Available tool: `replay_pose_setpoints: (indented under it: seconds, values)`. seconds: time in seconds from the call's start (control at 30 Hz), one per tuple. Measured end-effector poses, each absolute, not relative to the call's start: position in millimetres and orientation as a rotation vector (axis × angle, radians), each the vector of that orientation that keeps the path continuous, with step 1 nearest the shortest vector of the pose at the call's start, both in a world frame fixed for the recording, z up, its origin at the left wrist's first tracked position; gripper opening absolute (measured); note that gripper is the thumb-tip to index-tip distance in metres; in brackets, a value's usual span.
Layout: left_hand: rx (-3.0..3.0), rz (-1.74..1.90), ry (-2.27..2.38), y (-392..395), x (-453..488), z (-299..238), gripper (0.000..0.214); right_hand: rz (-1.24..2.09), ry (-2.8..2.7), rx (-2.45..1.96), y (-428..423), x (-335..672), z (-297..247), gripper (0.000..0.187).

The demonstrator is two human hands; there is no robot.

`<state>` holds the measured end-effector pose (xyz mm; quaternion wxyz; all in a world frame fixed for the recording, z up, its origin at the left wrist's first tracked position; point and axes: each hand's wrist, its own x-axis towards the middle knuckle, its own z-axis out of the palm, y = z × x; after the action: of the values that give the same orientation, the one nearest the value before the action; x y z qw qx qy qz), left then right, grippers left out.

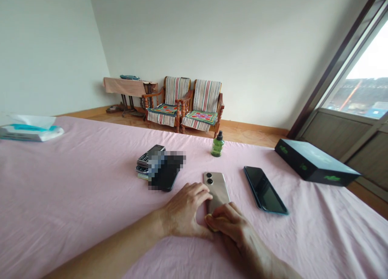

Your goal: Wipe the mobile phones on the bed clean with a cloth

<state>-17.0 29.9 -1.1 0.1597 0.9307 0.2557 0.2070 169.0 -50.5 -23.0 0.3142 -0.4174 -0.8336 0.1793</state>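
A gold smartphone (218,188) lies back up on the pink sheet, its two round camera lenses at the far left corner. My left hand (187,208) grips it, fingertips at its left edge and thumb near the lower end. My right hand (232,224) is closed on a small yellow cloth (209,221), pressed to the near part of the phone; most of the cloth is hidden under the fingers. To the right lies a dark tablet-like phone (266,190), screen up. A green spray bottle (217,145) stands upright beyond the gold phone.
Left of my hands are a stack of old keypad phones (150,156) and a black phone (169,176), partly blurred out. A black box (315,162) sits at the right edge, a tissue pack (33,129) at far left. Two wooden armchairs (200,109) stand by the wall.
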Motion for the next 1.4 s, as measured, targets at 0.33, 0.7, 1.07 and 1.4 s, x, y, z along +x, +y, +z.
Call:
replay_pose_setpoints:
  seconds: [0.33, 0.7, 1.07, 1.4]
  values:
    - [2.663, 0.585, 0.718, 29, -18, -1, 0.066, 0.491, -2.17, -1.037, -57, 190, -27, 0.029]
    - [2.69, 0.547, 0.75, 26, -17, 2, 0.065, 0.261, -2.028, -1.313, -40, 222, -20, 0.028]
    - [2.609, 0.565, 0.874, 15, -10, -1, 0.066, 0.749, -1.483, -1.332, -41, 193, -9, 0.023]
    - [2.572, 0.667, 0.872, 10, -7, -8, 0.058, 1.156, -0.908, -1.41, -35, 191, -2, 0.025]
